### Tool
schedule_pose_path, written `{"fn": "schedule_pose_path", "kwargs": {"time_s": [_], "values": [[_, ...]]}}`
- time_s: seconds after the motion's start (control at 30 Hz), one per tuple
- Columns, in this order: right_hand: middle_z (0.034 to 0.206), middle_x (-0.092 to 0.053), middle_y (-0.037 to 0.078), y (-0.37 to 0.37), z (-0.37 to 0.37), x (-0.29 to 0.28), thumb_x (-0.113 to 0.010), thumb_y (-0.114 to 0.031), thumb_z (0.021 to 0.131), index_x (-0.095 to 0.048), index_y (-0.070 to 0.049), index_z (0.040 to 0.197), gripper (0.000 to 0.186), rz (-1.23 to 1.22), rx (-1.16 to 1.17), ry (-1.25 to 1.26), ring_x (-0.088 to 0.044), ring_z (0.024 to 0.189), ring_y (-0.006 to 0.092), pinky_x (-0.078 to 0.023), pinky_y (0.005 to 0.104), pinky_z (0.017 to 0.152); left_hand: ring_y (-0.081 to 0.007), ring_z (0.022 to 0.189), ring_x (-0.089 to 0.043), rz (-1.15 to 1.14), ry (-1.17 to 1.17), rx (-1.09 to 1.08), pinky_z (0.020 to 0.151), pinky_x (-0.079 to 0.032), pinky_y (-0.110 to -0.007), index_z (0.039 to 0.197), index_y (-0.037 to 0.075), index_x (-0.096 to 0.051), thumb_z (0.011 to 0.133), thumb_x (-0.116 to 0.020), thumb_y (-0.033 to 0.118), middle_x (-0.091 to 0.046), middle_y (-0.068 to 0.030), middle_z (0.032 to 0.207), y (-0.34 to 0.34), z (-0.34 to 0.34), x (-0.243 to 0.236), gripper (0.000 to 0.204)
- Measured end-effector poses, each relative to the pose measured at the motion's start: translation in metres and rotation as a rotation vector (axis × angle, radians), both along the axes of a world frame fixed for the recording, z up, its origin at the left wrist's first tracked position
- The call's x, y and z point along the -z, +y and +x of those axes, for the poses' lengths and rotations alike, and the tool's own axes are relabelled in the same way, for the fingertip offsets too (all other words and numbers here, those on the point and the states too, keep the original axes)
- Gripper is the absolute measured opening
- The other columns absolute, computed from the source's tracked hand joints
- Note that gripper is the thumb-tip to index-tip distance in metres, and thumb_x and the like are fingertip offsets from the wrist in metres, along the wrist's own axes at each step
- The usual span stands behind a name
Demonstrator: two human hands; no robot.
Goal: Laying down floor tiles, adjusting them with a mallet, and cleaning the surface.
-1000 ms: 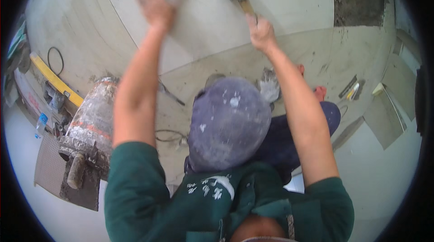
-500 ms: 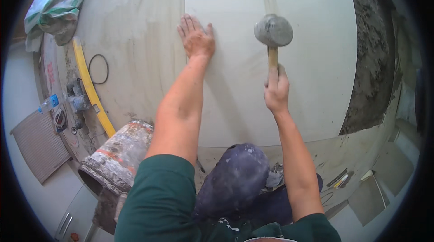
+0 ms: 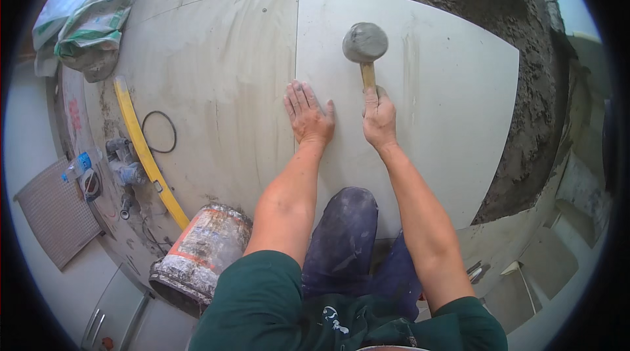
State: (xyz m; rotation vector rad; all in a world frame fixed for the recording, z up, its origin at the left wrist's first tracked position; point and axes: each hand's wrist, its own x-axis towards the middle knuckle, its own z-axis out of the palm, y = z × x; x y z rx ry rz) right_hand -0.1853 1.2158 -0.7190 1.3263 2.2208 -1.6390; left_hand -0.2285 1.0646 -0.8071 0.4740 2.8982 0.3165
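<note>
My left hand (image 3: 310, 115) lies flat with its fingers stretched, at the seam between a large pale tile (image 3: 453, 108) and the dustier tile (image 3: 230, 69) to its left. To its right, my right hand (image 3: 379, 118) is wrapped round the wooden handle of a rubber mallet (image 3: 365, 42). The mallet's grey, dusty head points away from me, over the pale tile. Whether the head touches the tile, I cannot tell. My knee, in dark trousers, is at the tile's near side.
Wet grey mortar (image 3: 535, 128) borders the pale tile on the far and right sides. To the left are a yellow spirit level (image 3: 147, 154), a black ring (image 3: 159, 132), a power tool (image 3: 125, 164) and a plastic bottle (image 3: 77, 166). A mortar-crusted bucket (image 3: 209, 246) lies tipped near my left arm.
The view has shifted, and the tile's far edge now shows. The mallet has moved left, closer to the seam and my left hand. My left hand still lies flat at the seam.
</note>
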Motion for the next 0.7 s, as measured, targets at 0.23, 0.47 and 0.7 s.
{"fn": "schedule_pose_path", "kwargs": {"time_s": [0.23,0.47,0.7], "values": [[0.088,-0.062,0.032,0.028,-0.039,0.026,-0.04,-0.038,0.104,-0.058,0.0,0.107,0.042,0.187,-0.168,-0.055,-0.058,0.087,0.0531,-0.046,0.0539,0.075,-0.0367,0.153,-0.009,0.031,-0.038,-0.003,0.125,-0.006,-0.05,0.155,-0.005,-0.02,0.093,-0.054,0.047,-0.016,-0.0229,0.164,0.014,-0.003,-0.002,0.087],[0.094,-0.065,0.033,0.021,-0.016,0.015,-0.041,-0.04,0.103,-0.059,0.0,0.109,0.044,0.05,-0.196,-0.189,-0.061,0.093,0.0542,-0.046,0.0594,0.08,-0.0338,0.151,-0.021,0.124,0.121,0.162,0.125,-0.012,-0.047,0.149,-0.006,-0.035,0.095,-0.055,0.038,-0.031,-0.0211,0.159,0.084,-0.189,-0.003,0.072],[0.071,-0.057,0.023,0.027,-0.017,-0.021,-0.045,-0.032,0.104,-0.057,0.002,0.103,0.036,-0.069,-0.019,-0.144,-0.058,0.066,0.0409,-0.046,0.0455,0.063,-0.0339,0.15,-0.025,0.196,0.203,0.097,0.125,-0.014,-0.047,0.148,-0.006,-0.038,0.097,-0.051,0.039,-0.036,-0.0222,0.157,0.119,-0.209,0.013,0.07]]}}
